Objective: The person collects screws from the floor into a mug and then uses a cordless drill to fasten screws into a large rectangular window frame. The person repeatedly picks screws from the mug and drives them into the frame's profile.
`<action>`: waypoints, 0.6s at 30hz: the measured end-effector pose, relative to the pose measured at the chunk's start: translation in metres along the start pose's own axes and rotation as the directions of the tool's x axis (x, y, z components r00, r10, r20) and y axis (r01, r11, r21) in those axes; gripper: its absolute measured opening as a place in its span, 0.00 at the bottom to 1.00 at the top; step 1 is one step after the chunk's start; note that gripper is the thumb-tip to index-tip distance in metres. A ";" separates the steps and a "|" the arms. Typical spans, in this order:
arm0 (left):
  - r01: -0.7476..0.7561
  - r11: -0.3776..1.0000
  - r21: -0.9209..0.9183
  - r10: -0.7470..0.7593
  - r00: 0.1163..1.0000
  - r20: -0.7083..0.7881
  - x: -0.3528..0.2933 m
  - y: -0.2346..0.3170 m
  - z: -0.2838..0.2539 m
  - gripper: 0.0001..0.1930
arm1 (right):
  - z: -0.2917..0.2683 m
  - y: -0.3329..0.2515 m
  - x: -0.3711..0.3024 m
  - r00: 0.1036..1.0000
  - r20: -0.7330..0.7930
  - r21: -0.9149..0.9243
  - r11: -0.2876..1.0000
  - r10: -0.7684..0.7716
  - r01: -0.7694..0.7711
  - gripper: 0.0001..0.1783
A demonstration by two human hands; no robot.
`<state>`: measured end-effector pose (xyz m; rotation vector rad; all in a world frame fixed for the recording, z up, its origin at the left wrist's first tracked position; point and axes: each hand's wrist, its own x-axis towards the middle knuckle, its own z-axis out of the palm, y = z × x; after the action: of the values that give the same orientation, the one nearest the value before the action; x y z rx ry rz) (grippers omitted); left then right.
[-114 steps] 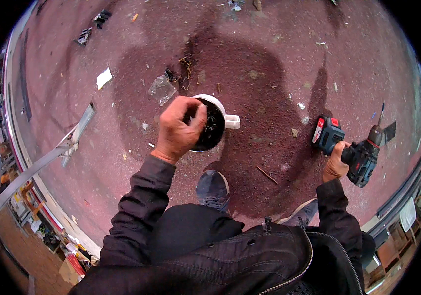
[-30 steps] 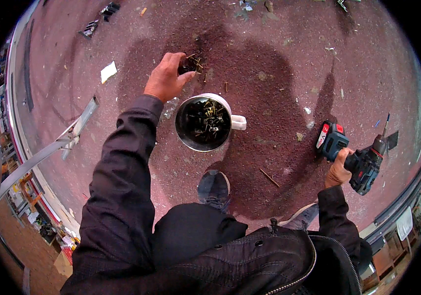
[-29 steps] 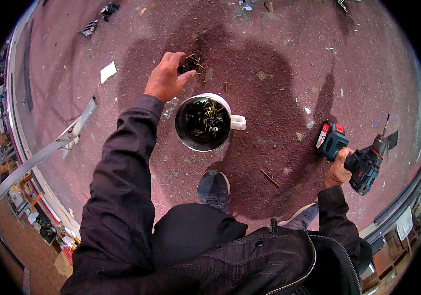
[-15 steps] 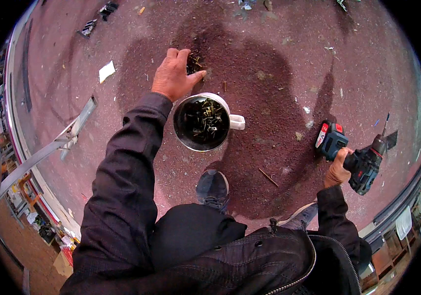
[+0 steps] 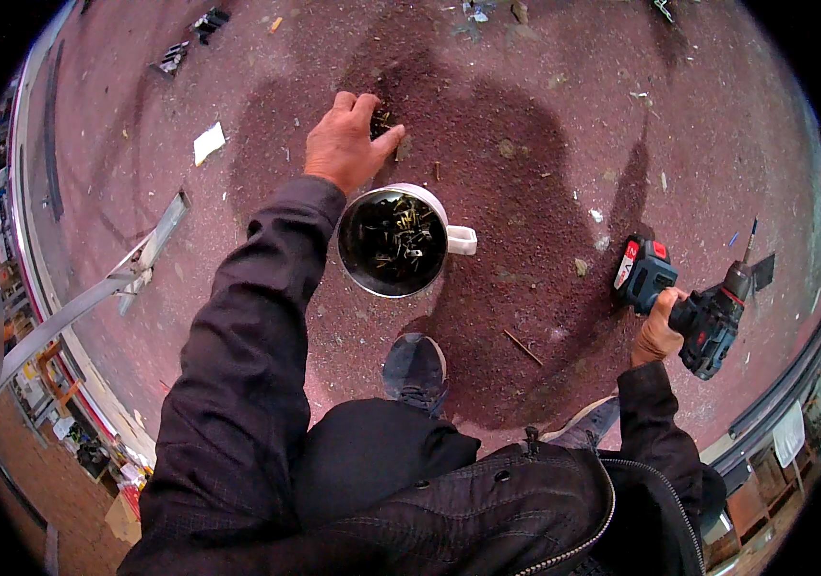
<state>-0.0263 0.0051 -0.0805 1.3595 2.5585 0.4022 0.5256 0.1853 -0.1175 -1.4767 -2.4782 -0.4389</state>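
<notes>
My left hand (image 5: 351, 144) reaches down to a small pile of screws (image 5: 381, 121) on the floor. Its thumb and fingers are spread about the pile, with screws showing in the gap; the palm's underside is hidden. Just below this hand stands a white mug (image 5: 462, 240), its handle pointing right and its dark inside holding many loose screws (image 5: 401, 230), some black and some yellowish. Off to the right, my right hand (image 5: 658, 334) is wrapped round the grip of a cordless drill (image 5: 713, 331). A long bit points away from me, and the battery has a red and white label.
A metal frame (image 5: 84, 312) slants in from the left. White scrap (image 5: 209, 142) and dark metal pieces (image 5: 172, 58) lie farther off on the reddish floor. A thin stick (image 5: 523, 347) rests near my shoes (image 5: 415, 370). Shelves with clutter line both sides.
My left hand has shifted slightly right over the pile of screws, with thumb and fingers still apart. The drill in my right hand has barely moved.
</notes>
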 end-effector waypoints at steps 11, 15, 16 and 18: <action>-0.057 0.997 -0.045 0.057 0.998 -0.007 -0.009 -0.012 0.002 0.11 | 0.015 0.011 -0.005 0.962 0.104 0.416 0.868 0.252 -0.272 0.10; -0.092 0.996 -0.008 0.092 0.996 0.021 -0.012 -0.013 -0.004 0.12 | 0.001 -0.012 0.004 0.961 0.093 0.611 0.747 0.260 -0.261 0.07; -0.112 0.994 0.005 0.112 0.993 0.031 -0.012 -0.014 -0.005 0.13 | -0.003 -0.017 0.007 0.941 0.114 0.726 0.620 0.318 -0.298 0.06; -0.125 0.991 0.036 0.122 0.990 0.075 -0.014 -0.011 -0.010 0.13 | -0.012 -0.026 0.014 0.878 0.182 0.877 0.330 0.444 -0.349 0.04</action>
<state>-0.0300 -0.0137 -0.0738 1.5234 2.4444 0.3166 0.4964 0.1807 -0.1057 -1.3712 -1.5929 0.8135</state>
